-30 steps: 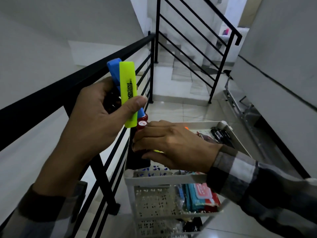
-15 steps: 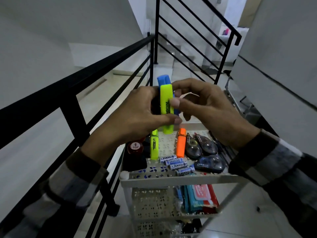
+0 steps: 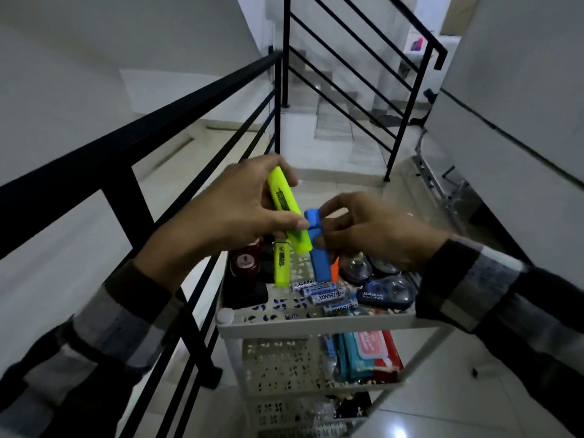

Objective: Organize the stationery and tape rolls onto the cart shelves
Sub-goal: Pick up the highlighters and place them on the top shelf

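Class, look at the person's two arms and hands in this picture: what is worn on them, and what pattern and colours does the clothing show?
Both arms wear long sleeves in a plaid check of dark grey, black and pale grey-white blocks, reaching the wrists. The left hand and right hand are bare, without gloves. A small glint on a right finger might be a ring; it is too blurred to tell.

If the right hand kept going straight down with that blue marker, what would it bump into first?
Probably the top shelf of the cart. The right hand holds the blue highlighter tip-down, and its lower end hangs just over the batteries, beside the orange highlighter. Depth is unclear, so either could be touched first.
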{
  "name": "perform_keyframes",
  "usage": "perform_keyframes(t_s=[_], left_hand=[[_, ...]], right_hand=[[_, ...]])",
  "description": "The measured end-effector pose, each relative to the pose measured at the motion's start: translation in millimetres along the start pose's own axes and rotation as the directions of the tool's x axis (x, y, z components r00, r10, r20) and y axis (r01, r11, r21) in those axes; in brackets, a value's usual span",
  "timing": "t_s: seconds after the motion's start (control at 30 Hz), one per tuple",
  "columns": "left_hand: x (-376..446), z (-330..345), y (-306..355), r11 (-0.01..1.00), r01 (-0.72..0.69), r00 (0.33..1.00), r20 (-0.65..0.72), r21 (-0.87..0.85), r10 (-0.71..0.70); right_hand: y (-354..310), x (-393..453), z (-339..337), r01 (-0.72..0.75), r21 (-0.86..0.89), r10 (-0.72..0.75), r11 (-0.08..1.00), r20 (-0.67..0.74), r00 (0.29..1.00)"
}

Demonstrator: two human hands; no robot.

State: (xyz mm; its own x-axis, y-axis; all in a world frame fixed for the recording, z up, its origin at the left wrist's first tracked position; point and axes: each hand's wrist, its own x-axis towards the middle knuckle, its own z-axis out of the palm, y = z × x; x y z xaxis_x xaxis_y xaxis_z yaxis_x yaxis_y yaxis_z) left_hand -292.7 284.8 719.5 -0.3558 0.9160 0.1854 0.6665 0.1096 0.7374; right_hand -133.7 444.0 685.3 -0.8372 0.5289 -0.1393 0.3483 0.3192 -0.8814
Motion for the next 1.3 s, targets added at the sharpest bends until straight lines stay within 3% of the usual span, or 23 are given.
perform_keyframes(t_s=[0.17,0.33,0.53,0.73,0.83,0.97,1.07,1.13,1.3], left_hand=[[5,-12,-2,0.991,0.017,0.996,0.088,-0.132,-0.005],[11,-11,-2,0.999,-0.001,0.993,0.120,-0.053,0.007],[19,1,5,1.000,-0.002,0.990,0.141,-0.005,0.003],[32,17,6,0.997,0.016,0.988,0.152,-0.071,-0.005],[35,19,0,0.975,-0.071,0.990,0.131,0.210,0.044],[35,18,-2,0.853,-0.171,0.934,0.357,0.492,-0.019],[35,23,0,0.763,-0.244,0.861,0.495,0.599,-0.113],[36,27,0,0.734,-0.269,0.824,0.543,0.623,-0.159],[42,35,-10,0.649,-0.342,0.802,0.571,0.679,-0.176]], right_hand=[[9,15,18,-0.085,-0.194,0.090,0.977,0.018,0.996],[4,16,10,0.055,-0.413,-0.078,0.909,-0.040,0.996],[-17,-18,-8,0.233,-0.018,-0.230,0.972,0.093,0.969],[-8,-21,-3,0.253,-0.135,-0.268,0.958,-0.105,0.958],[-5,-17,-6,0.137,-0.193,-0.167,0.972,-0.147,0.975],[1,-4,-6,0.065,-0.304,-0.121,0.951,-0.170,0.978],[3,4,-4,0.076,-0.447,-0.160,0.891,-0.151,0.976],[5,7,-3,0.098,-0.615,-0.213,0.783,-0.116,0.970],[12,5,-2,0.235,-0.802,-0.311,0.549,0.065,0.948]])
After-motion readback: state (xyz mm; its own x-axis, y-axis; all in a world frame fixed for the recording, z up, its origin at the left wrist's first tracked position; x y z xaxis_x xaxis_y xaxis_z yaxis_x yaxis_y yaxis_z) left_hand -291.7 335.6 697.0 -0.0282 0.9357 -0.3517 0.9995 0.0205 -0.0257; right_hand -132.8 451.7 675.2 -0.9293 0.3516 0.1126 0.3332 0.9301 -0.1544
